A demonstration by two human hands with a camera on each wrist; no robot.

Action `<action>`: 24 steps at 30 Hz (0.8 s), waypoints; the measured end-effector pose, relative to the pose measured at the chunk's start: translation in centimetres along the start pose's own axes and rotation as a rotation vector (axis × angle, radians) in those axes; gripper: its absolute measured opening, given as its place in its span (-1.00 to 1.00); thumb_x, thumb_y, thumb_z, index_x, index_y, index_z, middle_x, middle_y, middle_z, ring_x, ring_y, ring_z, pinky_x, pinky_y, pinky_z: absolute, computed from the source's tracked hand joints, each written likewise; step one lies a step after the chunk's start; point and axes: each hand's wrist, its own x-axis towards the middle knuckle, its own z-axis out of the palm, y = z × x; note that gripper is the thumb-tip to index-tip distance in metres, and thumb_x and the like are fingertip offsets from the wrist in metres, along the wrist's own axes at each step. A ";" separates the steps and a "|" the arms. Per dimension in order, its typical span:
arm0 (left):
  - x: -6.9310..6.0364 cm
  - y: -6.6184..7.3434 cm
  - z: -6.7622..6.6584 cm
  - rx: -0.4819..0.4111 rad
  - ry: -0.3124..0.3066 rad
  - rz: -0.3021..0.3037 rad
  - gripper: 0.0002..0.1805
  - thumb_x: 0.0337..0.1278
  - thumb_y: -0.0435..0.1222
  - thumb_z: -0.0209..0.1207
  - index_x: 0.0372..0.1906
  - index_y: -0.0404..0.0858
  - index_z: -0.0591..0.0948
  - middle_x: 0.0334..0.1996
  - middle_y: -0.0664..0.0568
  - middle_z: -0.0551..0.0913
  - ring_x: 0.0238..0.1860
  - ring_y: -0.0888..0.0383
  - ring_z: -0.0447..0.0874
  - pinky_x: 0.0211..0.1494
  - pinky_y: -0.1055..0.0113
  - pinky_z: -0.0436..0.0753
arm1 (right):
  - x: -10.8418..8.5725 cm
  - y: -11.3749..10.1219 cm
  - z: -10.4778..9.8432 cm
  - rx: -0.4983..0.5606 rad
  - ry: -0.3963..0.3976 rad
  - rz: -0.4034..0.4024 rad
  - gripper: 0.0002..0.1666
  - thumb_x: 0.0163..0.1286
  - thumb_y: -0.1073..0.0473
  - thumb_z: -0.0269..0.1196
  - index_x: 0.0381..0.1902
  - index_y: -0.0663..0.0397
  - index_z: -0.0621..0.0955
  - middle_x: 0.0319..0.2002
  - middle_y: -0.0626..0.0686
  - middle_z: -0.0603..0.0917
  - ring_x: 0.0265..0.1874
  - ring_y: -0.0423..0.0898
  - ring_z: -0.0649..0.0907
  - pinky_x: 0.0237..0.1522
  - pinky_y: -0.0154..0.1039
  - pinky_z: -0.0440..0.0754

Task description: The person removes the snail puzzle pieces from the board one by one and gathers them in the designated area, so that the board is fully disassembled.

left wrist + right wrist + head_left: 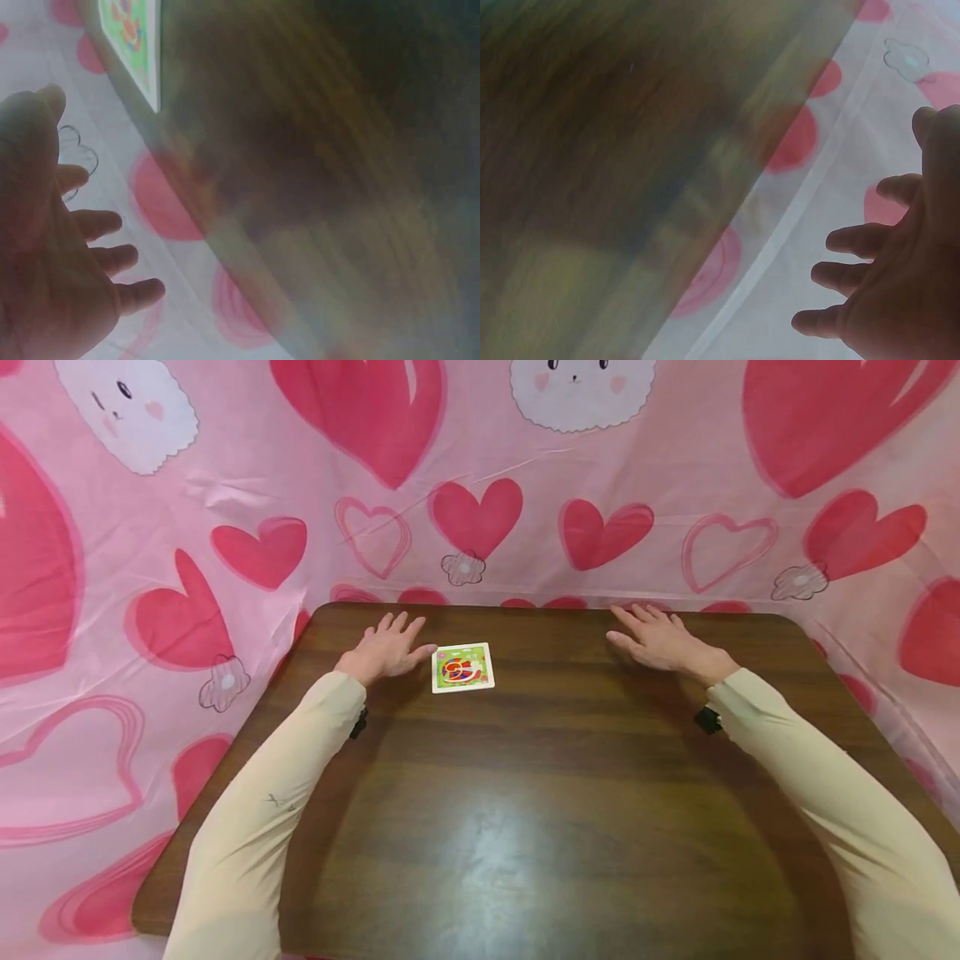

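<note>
- We've got a square snail card lying picture-up around 11 o'clock on the brown table, counting the far edge as 12.
- Our left hand is between 10 and 11, palm down, fingers spread wide. The card's at about its 3 o'clock, super close to the thumb, though our left wrist view shows a bit of a gap.
- Our right hand is out between 1 and 2, fingers spread wide too, well apart from the card.
- We're in cream sleeves, with something small and black at each wrist.
- Past 12, we see pink heart-print cloth, which also runs down our 9 and 3 o'clock sides.
</note>
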 end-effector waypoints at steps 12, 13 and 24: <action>-0.1 0.5 1.7 -0.023 -0.082 -0.026 -0.11 0.36 0.30 -0.21 0.58 -0.11 -0.03 0.57 -0.24 -0.05 0.56 -0.32 -0.17 0.49 -0.34 -0.04 | 1.0 -2.5 1.9 0.048 0.040 -0.116 -0.20 0.53 -0.25 -0.08 0.53 0.10 0.15 0.46 0.41 0.21 0.43 0.42 0.19 0.32 0.47 0.11; -0.1 0.5 1.8 -0.021 -0.087 -0.024 -0.11 0.36 0.29 -0.20 0.58 -0.11 -0.03 0.57 -0.24 -0.05 0.56 -0.32 -0.17 0.49 -0.33 -0.03 | 1.1 -2.8 2.0 0.053 0.042 -0.128 -0.20 0.53 -0.23 -0.06 0.52 0.10 0.16 0.45 0.40 0.23 0.43 0.42 0.21 0.33 0.46 0.12; -0.1 1.5 3.1 -0.044 -0.128 0.005 -0.07 0.29 0.29 -0.06 0.56 -0.18 0.06 0.56 -0.20 0.03 0.55 -0.28 -0.09 0.49 -0.31 0.04 | 1.4 -4.9 3.3 0.076 -0.014 -0.205 -0.22 0.49 -0.15 0.07 0.49 0.16 0.22 0.44 0.36 0.29 0.42 0.33 0.30 0.41 0.29 0.19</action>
